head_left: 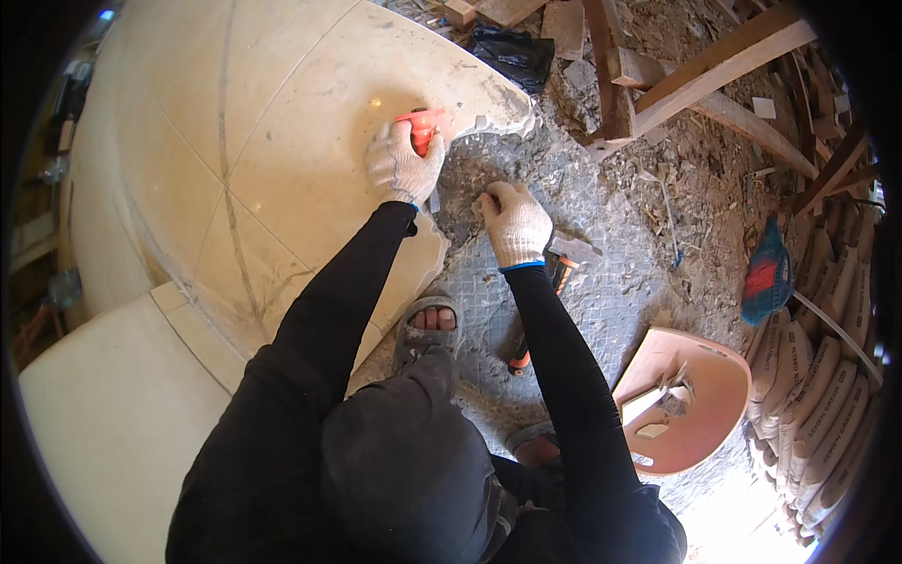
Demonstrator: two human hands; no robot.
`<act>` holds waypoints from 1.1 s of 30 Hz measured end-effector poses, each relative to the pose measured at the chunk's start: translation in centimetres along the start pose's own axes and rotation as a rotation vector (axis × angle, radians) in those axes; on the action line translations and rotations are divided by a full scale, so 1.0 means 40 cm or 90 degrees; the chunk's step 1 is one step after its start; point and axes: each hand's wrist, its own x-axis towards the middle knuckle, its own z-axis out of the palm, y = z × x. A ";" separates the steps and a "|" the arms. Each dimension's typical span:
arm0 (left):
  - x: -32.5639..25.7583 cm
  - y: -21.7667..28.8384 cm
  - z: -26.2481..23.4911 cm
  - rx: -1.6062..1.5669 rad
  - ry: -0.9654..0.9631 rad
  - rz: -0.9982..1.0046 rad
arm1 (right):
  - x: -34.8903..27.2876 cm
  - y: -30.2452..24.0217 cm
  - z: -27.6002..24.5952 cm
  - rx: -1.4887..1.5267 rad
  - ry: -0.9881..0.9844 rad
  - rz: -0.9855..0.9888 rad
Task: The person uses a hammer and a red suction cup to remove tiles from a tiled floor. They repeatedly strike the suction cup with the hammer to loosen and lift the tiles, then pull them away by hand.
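My left hand (404, 162), in a white knit glove, grips an orange-handled tool (423, 125) at the broken edge of the beige floor tiles (272, 160). My right hand (513, 222), also gloved, rests with curled fingers on the grey mortar bed (601, 273) just right of the tile edge, touching small grey chips there. What, if anything, it pinches is hidden. A hammer with an orange and black handle (554, 273) lies partly under my right forearm. My sandalled foot (430, 324) stands on the mortar below the hands.
A pink plastic basin (686, 399) holding tile scraps sits at the lower right. Stacked cement sacks (827, 395) line the right edge. Wooden beams (714, 66) and rubble lie at the top right, with a black bag (512, 52) and a blue bag (766, 277).
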 end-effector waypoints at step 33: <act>0.000 -0.006 0.010 -0.004 0.034 0.009 | -0.064 0.000 -0.032 0.022 -0.002 -0.052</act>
